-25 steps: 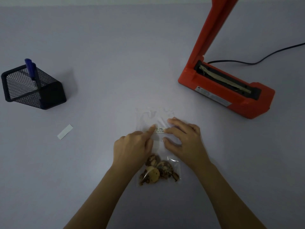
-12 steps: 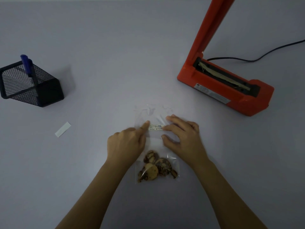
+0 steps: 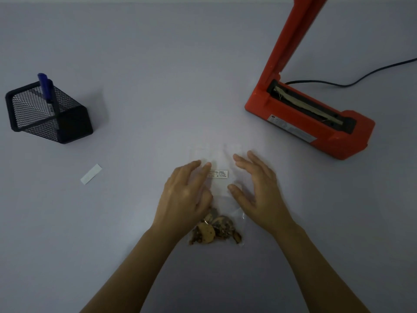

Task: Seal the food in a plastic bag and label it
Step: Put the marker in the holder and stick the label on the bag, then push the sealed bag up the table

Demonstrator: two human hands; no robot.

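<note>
One clear plastic bag point(image 3: 216, 199) of brown biscuits point(image 3: 214, 230) lies flat on the grey tabletop point(image 3: 135, 64), its single white written label point(image 3: 218, 173) stuck mid-bag. Both hands, left point(image 3: 185, 195) and right point(image 3: 257, 190), hover with fingers spread, gripping nothing. The film looks light, slippery and limp, its contents crumbly; best lifted by the empty edges. Beyond stand one orange heat sealer point(image 3: 311, 114) and one black mesh pen holder point(image 3: 48, 114).

One bag point(image 3: 220, 188), one label point(image 3: 220, 173), one sealer point(image 3: 316, 118), one pen point(image 3: 46, 91).

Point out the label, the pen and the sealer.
label point(image 3: 220, 173): head view, middle of the written strip on the bag.
pen point(image 3: 46, 92): head view, blue barrel above the holder rim.
sealer point(image 3: 316, 129): head view, front wall of the orange base.
</note>
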